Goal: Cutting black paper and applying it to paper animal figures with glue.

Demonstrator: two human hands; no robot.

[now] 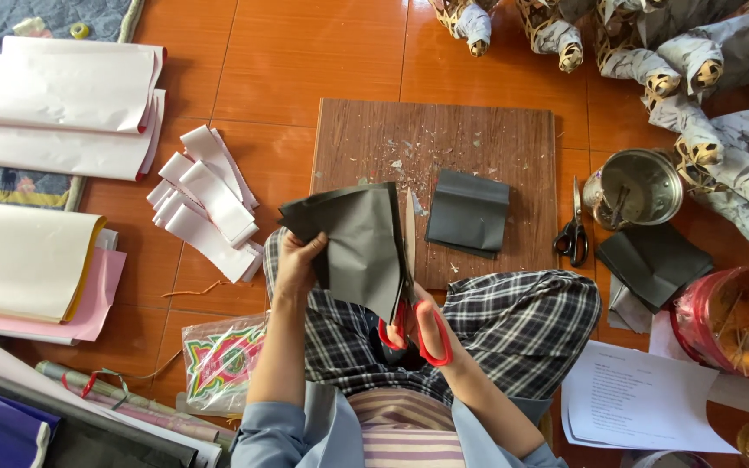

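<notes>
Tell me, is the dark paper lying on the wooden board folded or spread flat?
Folded. The dark paper on the wooden board shows doubled layers at its lower edge.

Ahead of your knees: board (374, 139) on the floor (305, 61), 1 folded sheet (468, 211) on it. Right of the board: spare scissors (574, 232), then tin (639, 186), with folded sheets (652, 260) just before it. Left of the board: paper strips (205, 199); farther left, paper stacks (62, 104). Behind the tin: wrapped frames (721, 78).

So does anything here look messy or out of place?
Only small paper scraps littering the wooden board, beyond the black sheet being cut. The white strips lie in a loose, skewed heap on the floor.
</notes>
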